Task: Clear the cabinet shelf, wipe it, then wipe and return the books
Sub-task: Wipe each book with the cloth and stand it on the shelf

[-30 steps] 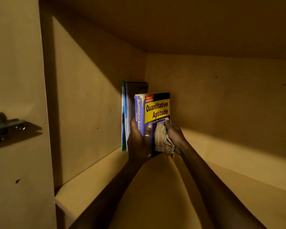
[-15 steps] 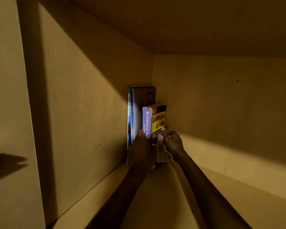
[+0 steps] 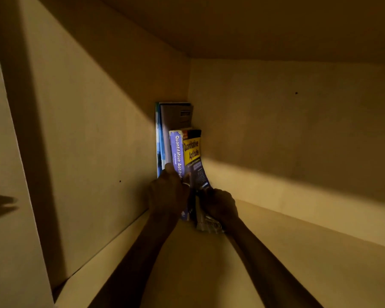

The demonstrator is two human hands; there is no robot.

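Head view: book (image 3: 188, 156) upright in back-left corner of shelf (image 3: 198, 263), spine reads "Quantitative Aptitude", same title on yellow cover panel; smaller print unreadable. It leans against grey book (image 3: 176, 116) & blue one (image 3: 158, 138) by the side wall. Left hand (image 3: 168, 194) grips the spine, thumb up along it. Right hand (image 3: 220, 203) clutches cloth (image 3: 207, 225) at the cover's lower edge.

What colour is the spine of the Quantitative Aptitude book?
Purple-blue with white lettering; the spine of the Quantitative Aptitude book shows in the head view.
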